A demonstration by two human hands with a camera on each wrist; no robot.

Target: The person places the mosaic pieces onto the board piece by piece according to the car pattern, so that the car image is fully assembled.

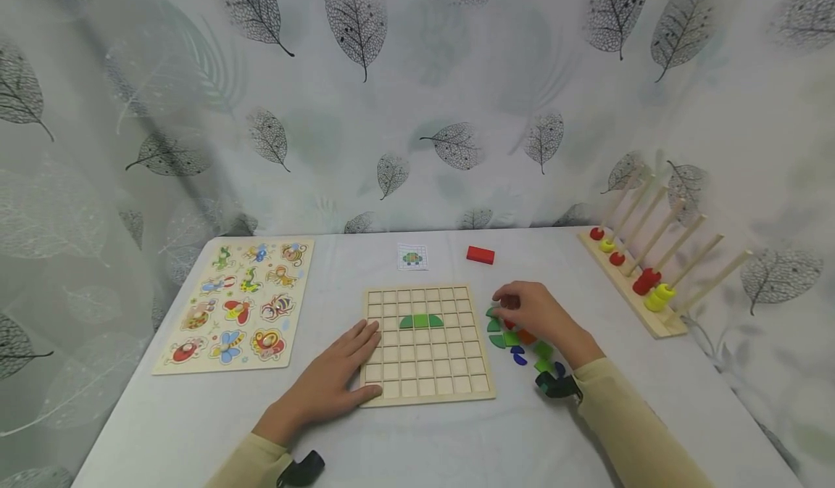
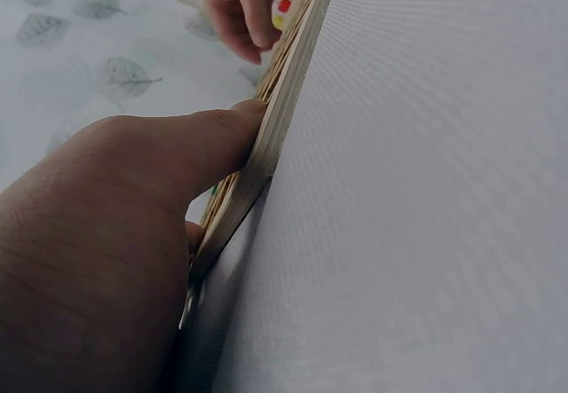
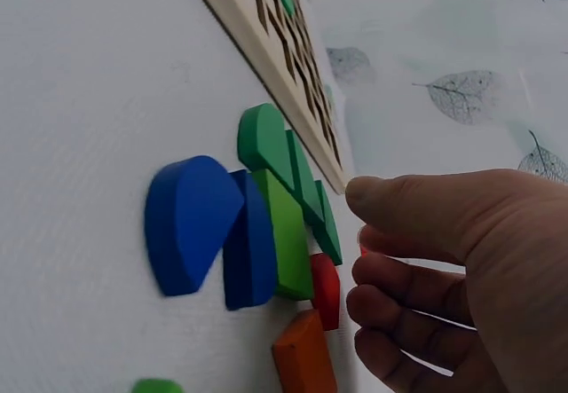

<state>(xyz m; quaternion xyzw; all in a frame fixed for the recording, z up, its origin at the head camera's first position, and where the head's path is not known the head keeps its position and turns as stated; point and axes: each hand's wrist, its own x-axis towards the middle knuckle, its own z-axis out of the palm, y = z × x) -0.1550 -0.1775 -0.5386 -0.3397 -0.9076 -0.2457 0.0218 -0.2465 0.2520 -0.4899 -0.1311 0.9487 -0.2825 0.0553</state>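
A wooden grid board [image 1: 427, 403] lies at the middle of the table, with a row of green pieces [image 1: 420, 321] in its upper cells. My left hand [image 1: 335, 372] rests on its left edge, fingers straight; in the left wrist view the thumb [image 2: 209, 145] touches the board's rim. To the right of the board, my right hand [image 1: 538, 314] hovers above loose coloured pieces, its fingers loosely bent. Dark green pieces [image 3: 264, 140], blue pieces [image 3: 191, 224], a light green piece [image 3: 282, 233], a red piece [image 3: 326, 291] and an orange piece [image 3: 304, 353] lie beneath it. I see no piece between its fingertips.
A pattern card [image 1: 413, 257] and a red block [image 1: 480, 255] lie behind the board. An insect picture puzzle [image 1: 257, 363] sits at the left. At the right stands a wooden peg rack [image 1: 652, 321] with red and yellow beads. A leaf-patterned curtain [image 1: 417, 96] hangs behind the table.
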